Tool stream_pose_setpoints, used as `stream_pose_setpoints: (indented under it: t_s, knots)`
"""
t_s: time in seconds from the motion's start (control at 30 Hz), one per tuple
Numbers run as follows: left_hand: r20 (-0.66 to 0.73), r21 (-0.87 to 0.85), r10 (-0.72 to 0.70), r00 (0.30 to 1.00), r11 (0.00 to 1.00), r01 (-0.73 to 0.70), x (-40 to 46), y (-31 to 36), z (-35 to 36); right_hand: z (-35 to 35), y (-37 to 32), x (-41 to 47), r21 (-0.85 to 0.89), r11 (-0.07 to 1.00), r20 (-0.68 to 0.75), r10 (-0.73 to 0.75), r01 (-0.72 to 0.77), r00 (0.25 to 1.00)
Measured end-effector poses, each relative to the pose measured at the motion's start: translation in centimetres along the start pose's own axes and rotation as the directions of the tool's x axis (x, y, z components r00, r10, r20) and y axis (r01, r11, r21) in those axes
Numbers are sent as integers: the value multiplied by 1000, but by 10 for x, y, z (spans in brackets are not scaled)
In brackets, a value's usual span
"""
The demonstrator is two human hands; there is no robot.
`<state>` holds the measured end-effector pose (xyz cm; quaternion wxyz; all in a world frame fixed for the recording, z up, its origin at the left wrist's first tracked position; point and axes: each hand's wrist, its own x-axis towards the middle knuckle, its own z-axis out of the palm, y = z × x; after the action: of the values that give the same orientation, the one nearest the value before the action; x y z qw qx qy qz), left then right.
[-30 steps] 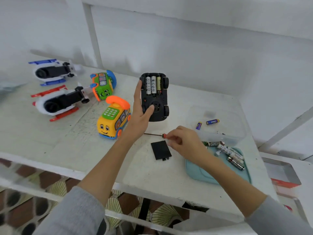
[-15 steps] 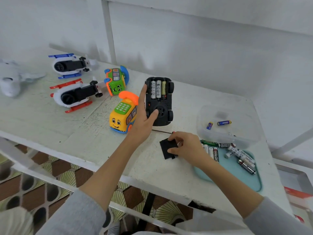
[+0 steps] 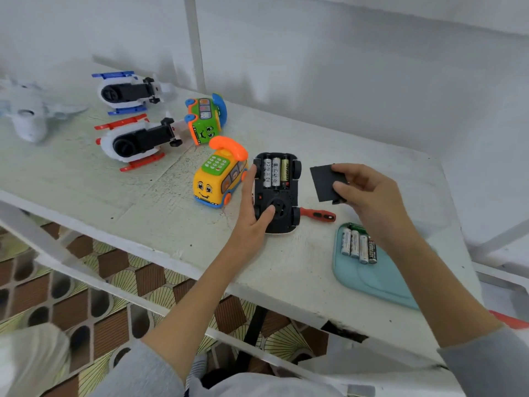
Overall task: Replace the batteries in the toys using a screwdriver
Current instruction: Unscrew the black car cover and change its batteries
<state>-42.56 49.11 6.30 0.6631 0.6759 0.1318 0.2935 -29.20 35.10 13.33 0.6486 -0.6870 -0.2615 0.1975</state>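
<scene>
Black toy car (image 3: 276,193) upside down on the white tabletop (image 3: 148,213), wheels up, battery box open with three batteries (image 3: 275,171) side by side inside. Left hand (image 3: 253,207) resting on the car, fingers (image 3: 249,179) straight along its left side, thumb pressed on the round part near the bottom. Right hand (image 3: 369,193) up above the tabletop, just right of the car, fingers (image 3: 342,169) and thumb pinching the flat black battery cover (image 3: 325,181). Red-handled screwdriver (image 3: 317,214) lying flat on the tabletop, poking out from beside the car's right back wheel, under the right hand. Blue tray (image 3: 372,277) near the front right edge, four batteries (image 3: 359,247) in a row at its top. Yellow phone bus (image 3: 219,179) just left of the car, green bus (image 3: 204,120) behind it on its side. Two toy helicopters, one with red skids (image 3: 134,141) and one with blue skids (image 3: 126,91), lying farther left. White toy plane (image 3: 27,113) at the far left edge, blurry.
</scene>
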Motion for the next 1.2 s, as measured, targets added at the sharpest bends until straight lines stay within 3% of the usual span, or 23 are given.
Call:
stream_pose_setpoints:
  t_s: [0.2,0.33,0.47,0.7,1.2]
  knots:
    - [35,-21,-15,999,1000,16,-2,-9,-5,27,5,-6,132,990,216,13,-42,976]
    - [22,-50,-30,999,998,31,-1,-10,-5,38,5,-2,221,970,277,32,-96,960]
    - [16,-82,-29,999,996,30,0,-12,-5,47,7,3,109,992,193,47,-69,980]
    - [0,-50,-27,1000,998,27,-1,-11,-4,60,8,7,89,994,64,59,-65,996]
    - [9,-135,-30,1000,990,31,-2,-9,-1,69,7,12,130,980,27,150,-152,988]
